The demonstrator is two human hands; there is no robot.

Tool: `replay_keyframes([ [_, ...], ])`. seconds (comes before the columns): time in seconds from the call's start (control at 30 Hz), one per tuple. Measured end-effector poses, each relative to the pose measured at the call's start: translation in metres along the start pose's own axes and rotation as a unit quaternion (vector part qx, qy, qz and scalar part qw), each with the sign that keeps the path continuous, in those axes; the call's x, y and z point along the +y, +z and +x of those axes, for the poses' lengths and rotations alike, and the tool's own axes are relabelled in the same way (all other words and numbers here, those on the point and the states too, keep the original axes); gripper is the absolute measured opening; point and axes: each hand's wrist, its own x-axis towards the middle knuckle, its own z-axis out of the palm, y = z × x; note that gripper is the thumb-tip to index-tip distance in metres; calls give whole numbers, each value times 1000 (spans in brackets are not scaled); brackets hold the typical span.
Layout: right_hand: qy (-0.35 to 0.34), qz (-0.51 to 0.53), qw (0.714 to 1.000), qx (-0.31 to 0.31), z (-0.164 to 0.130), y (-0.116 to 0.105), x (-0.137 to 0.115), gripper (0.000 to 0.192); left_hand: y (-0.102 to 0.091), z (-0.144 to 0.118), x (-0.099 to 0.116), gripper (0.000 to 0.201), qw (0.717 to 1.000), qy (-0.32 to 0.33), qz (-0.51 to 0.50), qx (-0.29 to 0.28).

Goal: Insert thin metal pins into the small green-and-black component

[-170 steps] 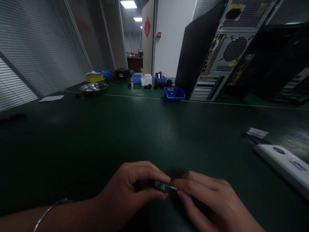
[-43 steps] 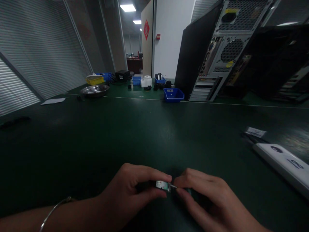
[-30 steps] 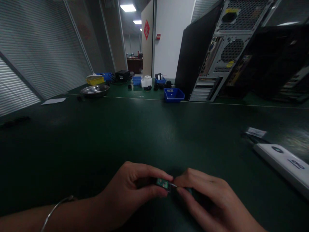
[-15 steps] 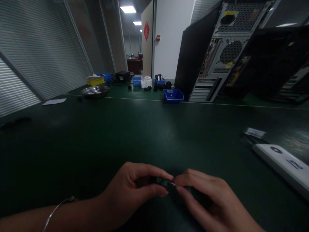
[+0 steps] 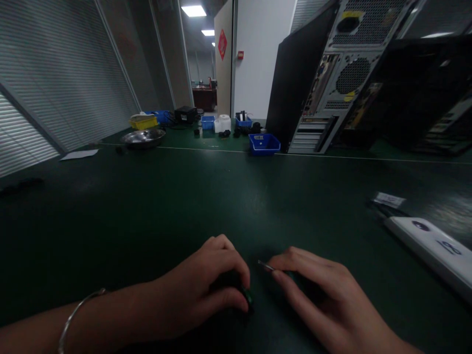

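My left hand (image 5: 206, 290) rests on the dark green table (image 5: 184, 196) with its fingers curled around a small green part (image 5: 248, 296), mostly hidden under the fingertips. My right hand (image 5: 317, 295) lies just to the right of it and pinches a thin metal tool (image 5: 266, 266) whose tip pokes out toward the left hand. A small gap separates the tool tip from the green part. A thin bracelet (image 5: 75, 314) sits on my left wrist.
A white flat device (image 5: 427, 243) and a small label (image 5: 389, 199) lie at the right. Computer towers (image 5: 332, 78) stand at the back right. A blue bin (image 5: 264, 143), a metal bowl (image 5: 143, 137), a yellow tray (image 5: 143, 121) and small dark parts sit at the far edge.
The two hands have come apart: the left hand lowered the green part to the table and curled over it, and the tool tip no longer touches it.
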Motion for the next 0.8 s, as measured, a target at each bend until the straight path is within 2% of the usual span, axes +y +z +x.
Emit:
replay_keyframes([
  [0.23,3,13,1000,-20,0,2,1,15,5,4,1,6,996,62,66,-13],
  [0.37,3,8,1000,-24,0,1,2,15,8,2,1,14,994,78,76,14],
  [0.5,3,-8,999,-37,1,1,1,14,7,1,5,17,990,54,120,47],
  [0.67,1,-61,996,-70,2,2,-2,17,13,2,2,52,970,51,231,55],
  [0.8,-36,-77,993,-86,4,3,-5,24,21,2,5,61,958,41,282,47],
])
